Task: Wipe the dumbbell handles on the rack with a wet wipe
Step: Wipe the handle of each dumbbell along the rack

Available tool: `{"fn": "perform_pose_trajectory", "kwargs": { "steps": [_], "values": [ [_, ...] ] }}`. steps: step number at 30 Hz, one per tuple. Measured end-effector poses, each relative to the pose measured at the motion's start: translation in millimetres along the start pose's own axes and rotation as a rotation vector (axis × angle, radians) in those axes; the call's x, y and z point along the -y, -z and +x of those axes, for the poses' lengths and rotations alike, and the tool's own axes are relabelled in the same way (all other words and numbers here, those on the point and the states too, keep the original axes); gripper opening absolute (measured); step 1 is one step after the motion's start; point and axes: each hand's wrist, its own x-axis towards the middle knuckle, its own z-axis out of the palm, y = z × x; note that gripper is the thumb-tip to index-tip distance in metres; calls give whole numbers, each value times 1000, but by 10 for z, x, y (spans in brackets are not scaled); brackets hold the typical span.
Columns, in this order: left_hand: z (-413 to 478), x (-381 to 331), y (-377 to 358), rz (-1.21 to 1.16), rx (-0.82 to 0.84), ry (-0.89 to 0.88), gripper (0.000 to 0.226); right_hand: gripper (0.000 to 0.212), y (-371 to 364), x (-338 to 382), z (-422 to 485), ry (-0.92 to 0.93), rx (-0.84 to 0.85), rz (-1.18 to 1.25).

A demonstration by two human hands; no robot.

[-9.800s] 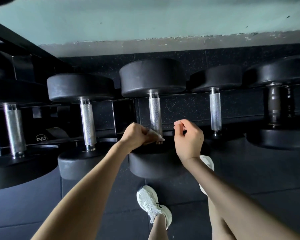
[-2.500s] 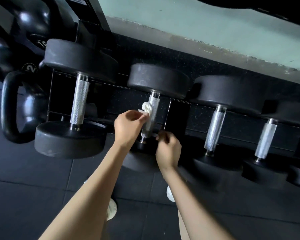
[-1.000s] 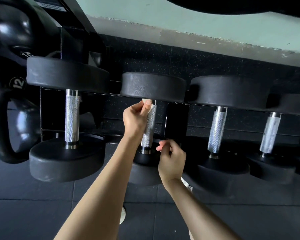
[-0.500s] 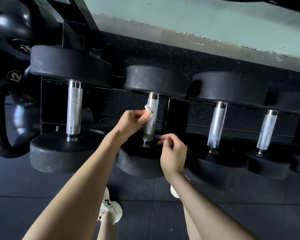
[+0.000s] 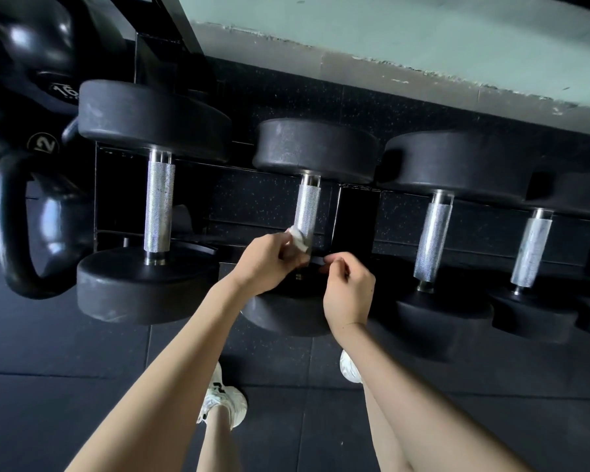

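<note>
Several black dumbbells with knurled silver handles lie side by side on a low rack. My left hand point(image 5: 264, 262) pinches a crumpled white wet wipe point(image 5: 297, 239) against the lower end of the second dumbbell's handle point(image 5: 308, 207). My right hand point(image 5: 346, 289) hovers just right of that handle's base, fingers curled with thumb and forefinger pinched together; I cannot tell whether they hold anything. To the left is the first dumbbell's handle point(image 5: 158, 207); to the right stand the third handle point(image 5: 433, 241) and the fourth handle point(image 5: 531, 253).
Black kettlebells point(image 5: 31, 212) hang at the far left on the rack. The black rack frame point(image 5: 356, 216) runs behind the handles. Dark rubber floor tiles point(image 5: 65, 386) lie below, with my white shoes point(image 5: 222, 396) on them. A pale green wall point(image 5: 389, 28) stands behind.
My left hand has slid the wipe down the second handle from its top to its lower end. My right hand has stayed near the handle's base.
</note>
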Motion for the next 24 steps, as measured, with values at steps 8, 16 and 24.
{"fn": "perform_pose_trajectory", "kwargs": {
  "steps": [8,16,24],
  "values": [
    [-90,-81,13,-328,-271,112,35,24,5,28,-12,-14,-7,8],
    [-153,-272,-61,-6,-322,43,21,21,-12,10,-19,-29,3,21],
    [-87,-311,-176,-24,-273,293,26,30,-16,-7,-20,55,-13,12]
  ]
}}
